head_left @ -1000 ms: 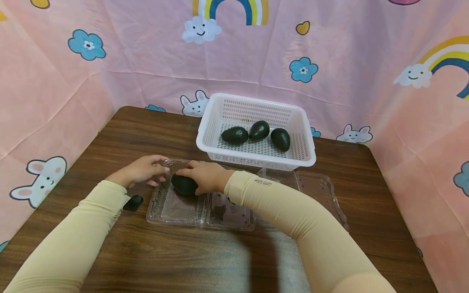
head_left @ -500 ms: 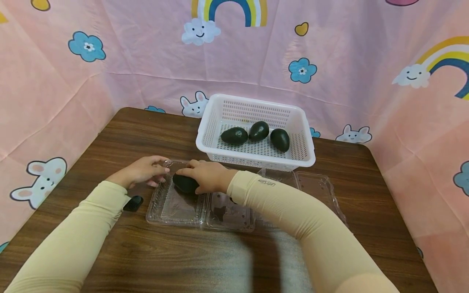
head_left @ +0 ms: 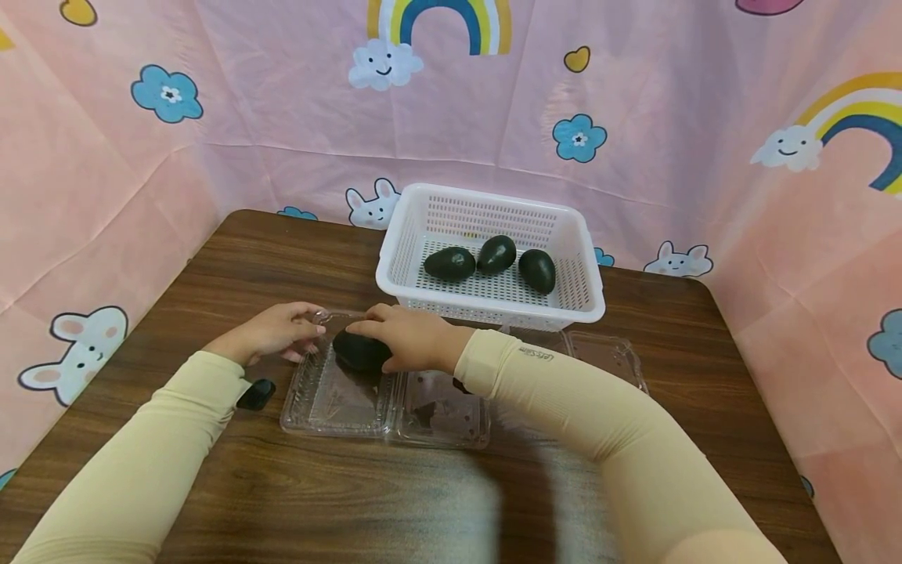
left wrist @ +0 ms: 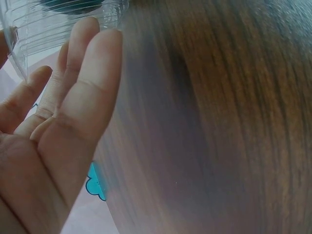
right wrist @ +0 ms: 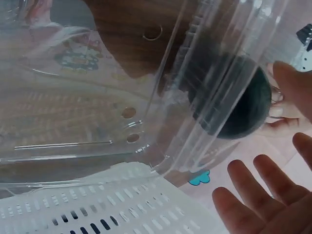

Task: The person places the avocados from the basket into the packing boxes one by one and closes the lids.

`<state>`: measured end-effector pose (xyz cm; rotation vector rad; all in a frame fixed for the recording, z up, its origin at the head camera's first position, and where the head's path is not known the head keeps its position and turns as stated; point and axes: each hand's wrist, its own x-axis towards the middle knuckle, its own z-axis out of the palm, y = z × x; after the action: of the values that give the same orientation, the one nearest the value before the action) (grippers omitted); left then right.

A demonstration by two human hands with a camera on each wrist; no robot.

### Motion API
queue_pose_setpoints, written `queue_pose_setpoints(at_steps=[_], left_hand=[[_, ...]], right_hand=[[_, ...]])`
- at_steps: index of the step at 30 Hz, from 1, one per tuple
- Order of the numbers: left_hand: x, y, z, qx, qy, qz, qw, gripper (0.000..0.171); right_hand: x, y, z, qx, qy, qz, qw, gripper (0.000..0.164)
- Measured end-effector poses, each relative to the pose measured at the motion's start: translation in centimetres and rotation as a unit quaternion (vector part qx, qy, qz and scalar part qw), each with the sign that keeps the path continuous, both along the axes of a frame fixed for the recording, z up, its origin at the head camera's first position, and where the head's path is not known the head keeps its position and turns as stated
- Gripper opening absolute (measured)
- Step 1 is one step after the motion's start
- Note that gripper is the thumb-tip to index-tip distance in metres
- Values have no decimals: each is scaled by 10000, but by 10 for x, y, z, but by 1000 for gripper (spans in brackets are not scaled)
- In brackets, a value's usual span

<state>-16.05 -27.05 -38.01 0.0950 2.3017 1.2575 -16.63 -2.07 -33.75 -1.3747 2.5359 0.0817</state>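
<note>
Two clear plastic clamshell boxes lie opened side by side on the wooden table. In the left box, a dark green avocado sits near the back. My right hand is over this avocado in the head view. The right wrist view shows the thumb right at the avocado's edge and the other fingers spread apart from it. My left hand is at the box's back left corner, its fingers loosely extended around the rim; the left wrist view shows fingertips beside the ridged wall.
A white perforated basket with three more avocados stands at the back. Partly under my right forearm lies the second clamshell box. A black strap end hangs from my left cuff. Printed fabric surrounds the table.
My right hand and forearm have drifted to the right, and the avocado beneath has shifted slightly the same way. The left hand stays at the corner. The head view has moved a little.
</note>
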Motion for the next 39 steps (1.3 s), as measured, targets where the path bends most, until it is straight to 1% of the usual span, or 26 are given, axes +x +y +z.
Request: queue_pose_setpoints(at_steps=[5,12,20,24,29,37,39], left_hand=[[0,1,1,-63,9,-2,10000,59],[0,2,0,-35,-4,8,10000,60],[0,2,1,-26,-38,15,10000,59],[1,2,2,-39,-28,3,10000,60],[2,3,2,-2,-30,12,10000,59],[1,3,1,-42,25,-17,10000,59],[1,2,1,-37,36,-21,10000,60]], right_hand=[[4,8,8,-156,-22,-59,9999,75],[1,19,19,-744,60,-14,9972,76],[-2,32,38,-1141,69,-332,9929,76],[-7,38,47,-1402,51,-416,9892,76],[-13,46,58,-1627,-90,-677,9843,77],[-23,57,73,-2189,-155,-928,9712,77],[-25,61,76,-2261,-265,-1059,9680,79]])
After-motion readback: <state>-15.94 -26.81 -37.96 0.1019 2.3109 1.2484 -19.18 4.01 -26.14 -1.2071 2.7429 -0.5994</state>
